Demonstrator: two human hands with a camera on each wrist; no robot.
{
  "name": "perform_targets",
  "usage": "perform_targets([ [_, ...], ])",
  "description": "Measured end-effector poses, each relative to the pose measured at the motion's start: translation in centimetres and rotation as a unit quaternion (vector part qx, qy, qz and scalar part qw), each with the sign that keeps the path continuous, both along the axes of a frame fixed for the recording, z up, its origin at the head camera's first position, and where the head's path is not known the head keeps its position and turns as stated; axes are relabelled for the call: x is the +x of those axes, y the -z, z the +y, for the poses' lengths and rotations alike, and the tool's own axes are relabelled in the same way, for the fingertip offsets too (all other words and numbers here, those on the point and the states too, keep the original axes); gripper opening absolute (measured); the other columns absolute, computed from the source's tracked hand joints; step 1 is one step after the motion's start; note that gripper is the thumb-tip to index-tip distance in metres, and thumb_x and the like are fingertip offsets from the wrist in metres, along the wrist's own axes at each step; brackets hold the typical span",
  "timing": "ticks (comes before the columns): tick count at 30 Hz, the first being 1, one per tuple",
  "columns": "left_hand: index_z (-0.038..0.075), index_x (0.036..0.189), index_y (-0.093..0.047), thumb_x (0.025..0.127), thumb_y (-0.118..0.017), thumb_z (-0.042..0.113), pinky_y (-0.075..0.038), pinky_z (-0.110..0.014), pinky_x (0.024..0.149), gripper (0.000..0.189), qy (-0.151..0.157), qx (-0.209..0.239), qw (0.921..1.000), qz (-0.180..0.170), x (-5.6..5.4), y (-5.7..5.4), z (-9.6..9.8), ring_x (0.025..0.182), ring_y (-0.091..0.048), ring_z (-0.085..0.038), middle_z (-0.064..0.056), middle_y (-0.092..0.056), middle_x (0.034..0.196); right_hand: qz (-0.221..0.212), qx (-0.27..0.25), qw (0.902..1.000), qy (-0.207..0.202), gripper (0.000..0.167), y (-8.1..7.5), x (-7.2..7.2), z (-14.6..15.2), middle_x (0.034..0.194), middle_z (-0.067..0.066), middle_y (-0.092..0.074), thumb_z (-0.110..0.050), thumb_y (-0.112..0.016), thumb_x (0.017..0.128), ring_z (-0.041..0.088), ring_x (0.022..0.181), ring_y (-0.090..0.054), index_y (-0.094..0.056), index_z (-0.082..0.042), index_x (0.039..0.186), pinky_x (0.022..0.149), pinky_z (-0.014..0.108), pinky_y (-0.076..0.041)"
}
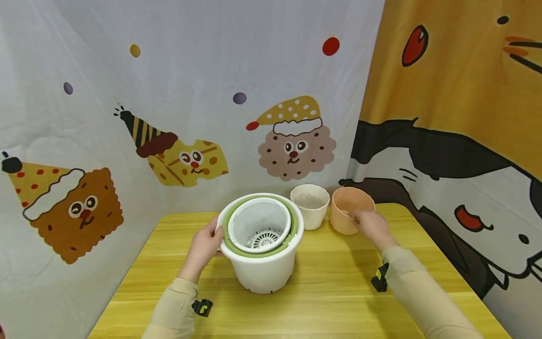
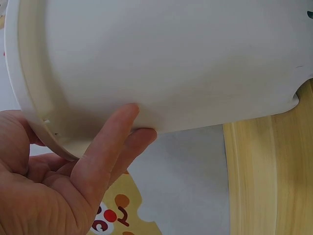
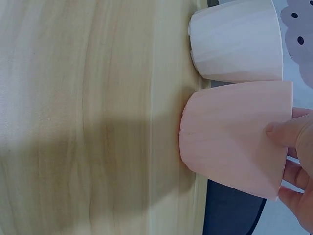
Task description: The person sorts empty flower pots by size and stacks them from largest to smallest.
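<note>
L grip [image 1: 205,247] pinching big wht pot [image 1: 264,273], R grip [image 1: 374,228] pinching peach pot [image 1: 342,221], cream pot [image 1: 312,218] btwn pots

A pale cloth backdrop [image 1: 190,28] carries its party cast behind a yellow-toned, wood-grain table [image 1: 338,292]. From left, a brown square biscuit [image 1: 80,226] tilts beneath a red-spotted yellow hat [image 1: 44,178], a holey cheese wedge [image 1: 190,165] sports a black-and-yellow striped cone [image 1: 141,132], and a round mauve cookie [image 1: 296,155] wears a white-dotted yellow cap [image 1: 294,109] tipped in red. A yellow dot [image 1: 135,50], a red dot [image 1: 330,46] and two purple dots [image 1: 239,98] are scattered above them. At right, an orange print [image 1: 470,94] fills the upper corner, over a black-and-white cartoon animal [image 1: 461,165] with an open red mouth [image 1: 469,219]
</note>
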State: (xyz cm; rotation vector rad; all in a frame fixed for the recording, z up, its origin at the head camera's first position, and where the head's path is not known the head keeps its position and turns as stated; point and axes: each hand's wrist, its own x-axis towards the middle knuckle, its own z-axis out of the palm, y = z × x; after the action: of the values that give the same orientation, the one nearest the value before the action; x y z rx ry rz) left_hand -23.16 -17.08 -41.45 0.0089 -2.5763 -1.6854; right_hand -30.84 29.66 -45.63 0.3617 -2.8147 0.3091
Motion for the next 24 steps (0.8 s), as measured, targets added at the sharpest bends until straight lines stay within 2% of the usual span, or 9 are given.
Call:
perform_targets([
  [7,0.013,0.147,-0.049,0.102,-0.045,0.019,-0.063,-0.040,0.064,0.046,0.002,0.000,1.0000,0.000,0.0,-0.1,-0.1,0.084,-0.067,-0.024,-0.023,-0.062,0.120,0.020,-0.020,0.9996,0.005,0.020,0.5,0.5,0.2,0.093,0.009,-0.072,-0.002,-0.072,0.087,0.024,0.067,-0.059,-0.076,-0.011,0.103,0.053,0.040,-0.049],
  [12,0.014,0.146,-0.050,0.102,-0.045,0.020,-0.063,-0.035,0.061,0.045,0.002,-0.008,1.0000,0.000,0.1,-0.1,0.0,0.085,-0.067,-0.024,-0.023,-0.062,0.121,0.016,-0.016,0.9996,0.018,0.024,0.7,0.9,0.5,0.100,0.013,-0.073,-0.004,-0.073,0.087,0.031,0.074,-0.064,-0.076,-0.011,0.110,0.056,0.044,-0.053],
  [21,0.012,0.149,-0.046,0.102,-0.045,0.019,-0.063,-0.033,0.061,0.048,0.007,-0.004,1.0000,-0.002,0.1,-0.1,0.0,0.085,-0.066,-0.024,-0.025,-0.060,0.123,0.026,-0.028,0.9990,0.022,0.022,0.9,1.7,1.0,0.103,0.014,-0.072,-0.006,-0.072,0.088,0.035,0.080,-0.066,-0.075,-0.009,0.110,0.063,0.049,-0.056],
  [24,0.012,0.149,-0.045,0.102,-0.045,0.019,-0.063,-0.033,0.061,0.048,0.008,-0.003,1.0000,-0.001,0.1,-0.1,-0.1,0.085,-0.066,-0.024,-0.025,-0.061,0.123,0.027,-0.030,0.9988,0.028,0.022,0.8,2.0,1.2,0.104,0.015,-0.072,-0.008,-0.072,0.089,0.036,0.080,-0.066,-0.074,-0.008,0.111,0.061,0.049,-0.055],
])
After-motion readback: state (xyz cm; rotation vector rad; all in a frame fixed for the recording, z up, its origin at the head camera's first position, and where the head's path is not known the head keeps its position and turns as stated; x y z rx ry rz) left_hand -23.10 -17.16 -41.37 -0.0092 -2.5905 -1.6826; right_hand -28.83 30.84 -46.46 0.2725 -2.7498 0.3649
